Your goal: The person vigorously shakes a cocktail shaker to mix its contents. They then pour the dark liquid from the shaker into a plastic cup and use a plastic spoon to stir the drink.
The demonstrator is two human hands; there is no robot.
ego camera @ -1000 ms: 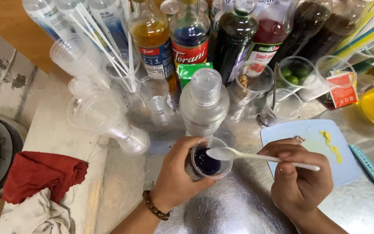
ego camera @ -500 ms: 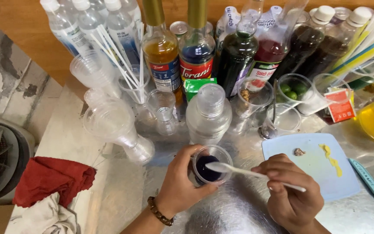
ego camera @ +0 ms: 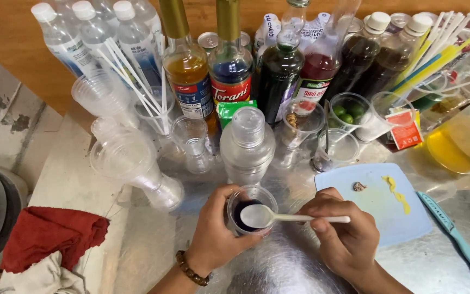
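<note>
My left hand (ego camera: 213, 231) wraps around a small clear plastic cup (ego camera: 250, 196) with dark purple liquid in it, standing on the shiny metal counter (ego camera: 278, 267). A white plastic spoon (ego camera: 278, 217) is pinched in my right hand (ego camera: 341, 231), its bowl lying level over the cup's mouth. A beaded bracelet (ego camera: 191, 269) sits on my left wrist. Just behind the cup stands a clear plastic shaker (ego camera: 247, 144) with its lid on.
Syrup bottles (ego camera: 229, 65), water bottles (ego camera: 82, 38), stacked clear cups (ego camera: 129, 160), straws (ego camera: 137, 76) and a cup of limes (ego camera: 348, 113) crowd the back. A blue cutting board (ego camera: 379, 209) and a teal knife (ego camera: 452, 234) lie right. A red cloth (ego camera: 50, 234) lies left.
The view has tilted up and shows more of the bottles. My right hand has brought the spoon's bowl from the cup's right rim to over its middle. The left hand keeps its grip.
</note>
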